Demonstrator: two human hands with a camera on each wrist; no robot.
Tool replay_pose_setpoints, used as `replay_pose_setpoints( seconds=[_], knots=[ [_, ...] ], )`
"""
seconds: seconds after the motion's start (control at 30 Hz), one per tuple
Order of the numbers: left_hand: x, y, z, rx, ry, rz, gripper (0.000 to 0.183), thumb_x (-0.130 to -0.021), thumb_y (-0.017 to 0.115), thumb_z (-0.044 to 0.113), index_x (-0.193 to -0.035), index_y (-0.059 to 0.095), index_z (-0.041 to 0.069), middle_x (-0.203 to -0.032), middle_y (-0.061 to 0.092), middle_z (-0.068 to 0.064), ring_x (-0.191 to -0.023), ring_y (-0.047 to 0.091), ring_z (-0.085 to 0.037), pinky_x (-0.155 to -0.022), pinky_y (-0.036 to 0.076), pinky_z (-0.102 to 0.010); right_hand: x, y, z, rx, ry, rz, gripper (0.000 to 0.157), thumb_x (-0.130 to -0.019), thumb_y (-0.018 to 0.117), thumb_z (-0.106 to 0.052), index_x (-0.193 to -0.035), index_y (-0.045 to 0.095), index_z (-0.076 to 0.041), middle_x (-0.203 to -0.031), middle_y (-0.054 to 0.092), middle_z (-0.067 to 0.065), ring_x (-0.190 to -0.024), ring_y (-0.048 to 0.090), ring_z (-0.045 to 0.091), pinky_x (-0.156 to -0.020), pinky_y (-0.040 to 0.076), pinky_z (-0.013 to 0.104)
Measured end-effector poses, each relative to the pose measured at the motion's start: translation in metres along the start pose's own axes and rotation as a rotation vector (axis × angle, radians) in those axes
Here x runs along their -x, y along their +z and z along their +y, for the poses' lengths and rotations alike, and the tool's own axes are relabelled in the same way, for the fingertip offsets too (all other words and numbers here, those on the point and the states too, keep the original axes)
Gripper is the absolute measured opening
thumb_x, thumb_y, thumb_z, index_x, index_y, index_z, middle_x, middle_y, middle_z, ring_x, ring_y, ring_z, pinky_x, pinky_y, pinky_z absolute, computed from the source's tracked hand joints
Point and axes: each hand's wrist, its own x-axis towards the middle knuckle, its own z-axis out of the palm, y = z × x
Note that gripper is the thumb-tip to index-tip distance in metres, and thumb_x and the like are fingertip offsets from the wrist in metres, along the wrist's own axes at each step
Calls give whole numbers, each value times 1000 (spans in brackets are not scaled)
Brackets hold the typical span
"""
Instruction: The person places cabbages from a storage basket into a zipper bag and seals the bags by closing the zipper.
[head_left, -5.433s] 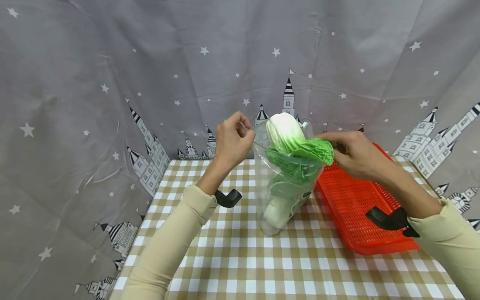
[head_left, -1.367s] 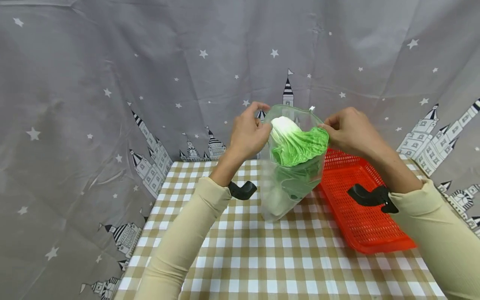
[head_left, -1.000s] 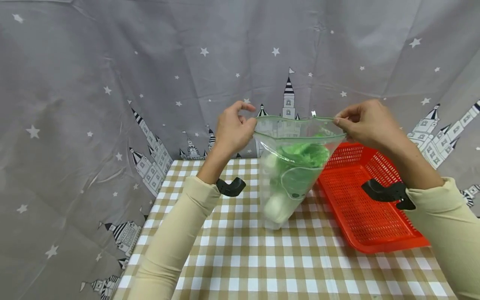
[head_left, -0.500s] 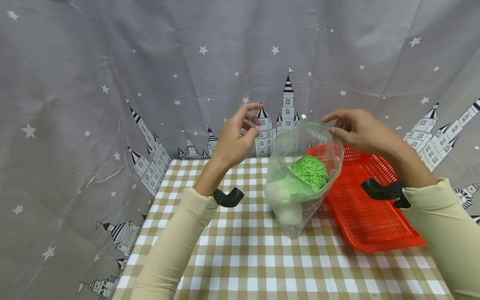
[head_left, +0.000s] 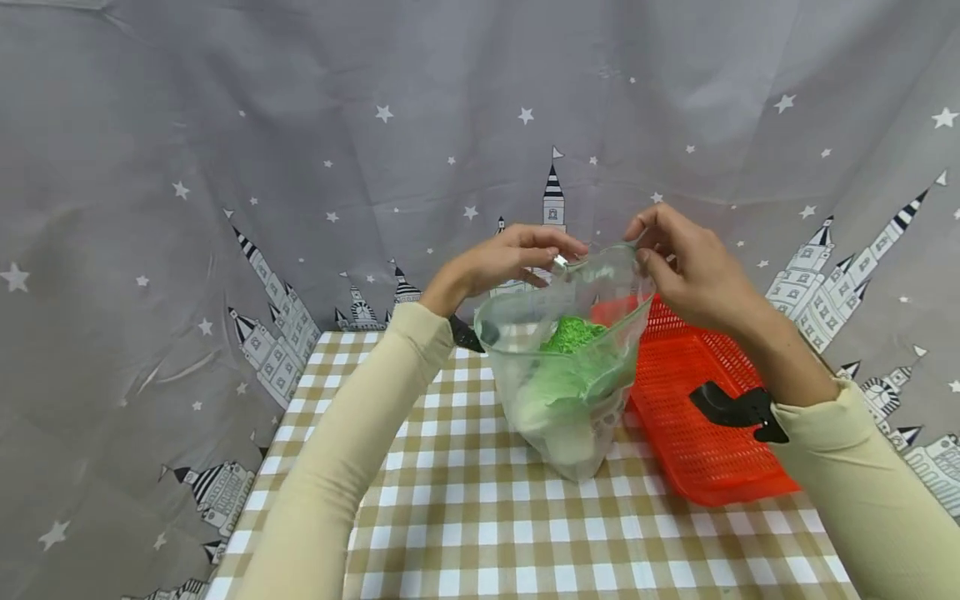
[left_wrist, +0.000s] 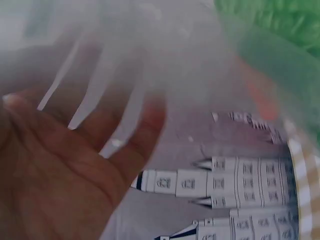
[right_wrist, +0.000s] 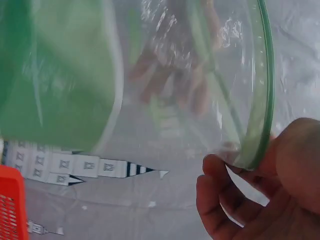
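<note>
A clear zip bag (head_left: 502, 379) with a green seal stands tilted on the table, its mouth wide. Inside, Chinese cabbage (head_left: 573, 335) shows crinkled green leaves at the top and a pale base low down, below the rim. My right hand (head_left: 690, 267) pinches the bag's right rim between thumb and fingers, also plain in the right wrist view. At the back rim, my left hand (head_left: 510, 257) reaches across beside the white slider (head_left: 559, 262). Its fingers are extended and spread; in the left wrist view they show blurred through the plastic.
Right of the bag, a red plastic basket (head_left: 693, 425) sits partly under my right forearm. A brown and white checked tablecloth (head_left: 465, 517) covers the table. Behind hangs a grey curtain (head_left: 420, 67) printed with castles and stars.
The Chinese cabbage that stuck out of the bag's mouth has sunk below the rim. My left hand has let go of the left rim and moved right, toward the slider. The mouth has widened.
</note>
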Motion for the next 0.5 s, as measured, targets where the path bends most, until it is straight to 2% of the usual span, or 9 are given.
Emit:
replay_pose_setpoints(
  seconds=[0.1,0.17,0.23,0.3,0.4,0.47,0.5],
  knots=[
    [18,11,-3,-15,77,74,35,-99,46,2,-133,53,-4,-130,58,-15,-116,56,-27,-93,48,-44,-1,1,6,-125,48,28,15,-95,47,10,-106,53,3,-92,58,14,-70,59,25,-58,50,24],
    [21,21,-6,-95,144,147,31,-97,52,3,-127,58,-4,-122,62,-14,-110,59,-24,-89,50,-40,0,1,8,-191,82,32,12,-95,46,10,-102,54,6,-91,57,17,-68,60,26,-55,50,25],
    [19,31,-9,-193,198,227,23,-95,60,5,-117,65,-1,-113,67,-9,-103,62,-19,-85,51,-36,2,1,8,-180,99,26,12,-96,47,8,-100,58,5,-91,59,17,-68,60,27,-54,50,25],
    [17,37,-11,-262,238,339,14,-93,65,8,-104,70,1,-100,70,-7,-91,64,-17,-78,52,-32,7,3,2,-98,80,15,14,-98,50,2,-105,62,1,-96,63,15,-76,63,25,-61,52,27],
    [23,37,-12,-288,280,531,6,-91,67,6,-93,70,0,-86,71,-6,-77,66,-20,-68,53,-29,25,8,-15,59,-43,7,20,-97,59,-12,-116,65,-8,-104,60,12,-91,57,26,-75,48,33],
    [31,33,-13,-294,293,637,5,-91,67,4,-90,70,0,-80,70,-6,-71,65,-26,-61,52,-28,44,14,-29,205,-134,2,29,-93,67,-29,-118,68,-14,-99,55,8,-91,52,23,-75,42,36],
    [35,31,-14,-289,299,669,6,-91,67,4,-89,69,-1,-79,70,-7,-70,65,-28,-60,51,-28,54,17,-34,285,-169,-9,36,-89,69,-39,-116,70,-15,-98,53,8,-89,49,24,-71,40,38]
  ],
)
